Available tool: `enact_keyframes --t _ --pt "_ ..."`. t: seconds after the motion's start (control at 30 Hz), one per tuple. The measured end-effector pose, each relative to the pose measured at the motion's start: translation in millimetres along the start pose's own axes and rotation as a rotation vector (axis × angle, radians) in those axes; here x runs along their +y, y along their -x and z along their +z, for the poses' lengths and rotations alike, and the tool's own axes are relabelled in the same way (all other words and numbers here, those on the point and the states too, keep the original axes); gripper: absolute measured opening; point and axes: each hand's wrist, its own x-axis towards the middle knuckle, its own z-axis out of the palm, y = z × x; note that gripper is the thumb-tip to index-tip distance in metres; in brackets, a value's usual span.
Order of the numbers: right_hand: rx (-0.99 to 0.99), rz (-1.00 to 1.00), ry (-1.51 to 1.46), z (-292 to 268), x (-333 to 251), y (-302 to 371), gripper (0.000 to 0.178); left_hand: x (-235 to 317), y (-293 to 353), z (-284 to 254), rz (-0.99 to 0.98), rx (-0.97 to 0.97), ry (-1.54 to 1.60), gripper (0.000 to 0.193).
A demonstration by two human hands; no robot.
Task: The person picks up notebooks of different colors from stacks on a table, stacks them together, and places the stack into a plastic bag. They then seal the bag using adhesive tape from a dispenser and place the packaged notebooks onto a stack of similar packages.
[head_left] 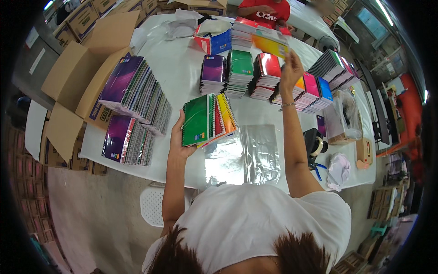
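My left hand grips a fanned set of spiral notebooks from the side and below, a green one in front with red and yellow ones behind. Over the far stacks, my right hand is raised with its fingers closed on the edge of a yellow notebook, blurred by motion. Below that hand run stacks of spiral notebooks: purple, green, red, pink and blue. Clear plastic sheets or bags lie flat right of the held set.
Tall notebook piles stand at the left beside an open carton. A tape dispenser, blue-handled pliers and crumpled plastic lie at the right. Across the table is a person in a red shirt.
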Motion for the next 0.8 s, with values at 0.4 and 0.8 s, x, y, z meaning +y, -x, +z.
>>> enact_keyframes --t 0.4,0.8 --pt "-0.496 -0.509 0.634 -62.4 63.7 14.4 0.025 -15.6 -15.2 0.7 -0.021 -0.020 -0.041 0.052" --pt "-0.339 -0.344 0.574 -77.2 58.8 -10.0 0.021 -19.9 -16.3 -0.4 -0.006 -0.022 -0.036 0.050"
